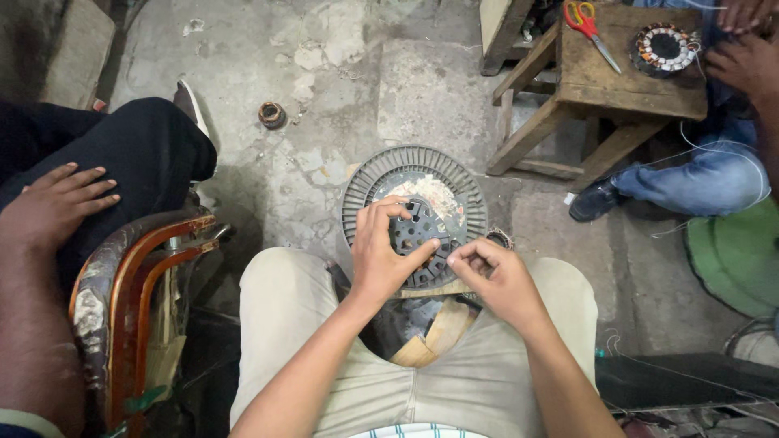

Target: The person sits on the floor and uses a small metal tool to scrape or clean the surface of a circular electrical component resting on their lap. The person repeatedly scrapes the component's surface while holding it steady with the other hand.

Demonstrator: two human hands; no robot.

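A round grey ribbed spool (pixel 369 182) rests on its edge between my knees, its flat face up toward me, with a perforated dark hub (pixel 411 235) in the middle. My left hand (pixel 383 253) lies on the hub, fingers spread and thumb pressed to its rim. My right hand (pixel 492 272) hovers at the spool's lower right edge, fingers pinched together; whether a thin wire is in the pinch I cannot tell. A small wound coil (pixel 501 237) peeks out just above my right hand.
Another person sits at left, hand (pixel 50 207) on a dark-trousered knee, in a wooden-armed chair (pixel 134 276). At upper right a wooden stool (pixel 631 77) carries red-handled scissors (pixel 590 24) and a wound stator (pixel 664 48); a person's hands (pixel 745 40) work there. A small coil (pixel 273 114) lies on the cracked concrete.
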